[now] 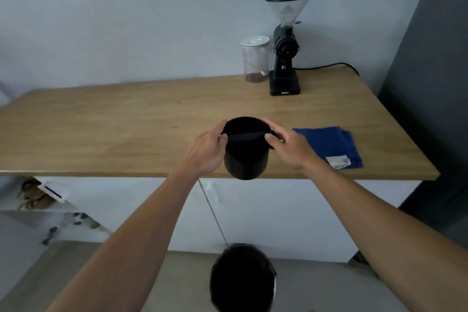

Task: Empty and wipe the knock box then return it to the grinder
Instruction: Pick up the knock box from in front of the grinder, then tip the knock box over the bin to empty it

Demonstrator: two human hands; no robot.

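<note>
The black cylindrical knock box (245, 157) with a bar across its mouth is held upright over the front edge of the wooden counter (126, 129). My left hand (206, 152) grips its left rim and side. Fingers and thumb of my right hand (288, 145) are on the right rim at the end of the bar. The black grinder (285, 58) with a clear hopper stands at the back right of the counter. A folded blue cloth (334, 145) lies on the counter just right of my right hand.
A clear canister (254, 62) with a white lid stands left of the grinder. The grinder's black cable (329, 66) runs along the back right. A black round bin (243, 278) stands on the floor below the knock box. White cabinets (278, 210) sit under the counter.
</note>
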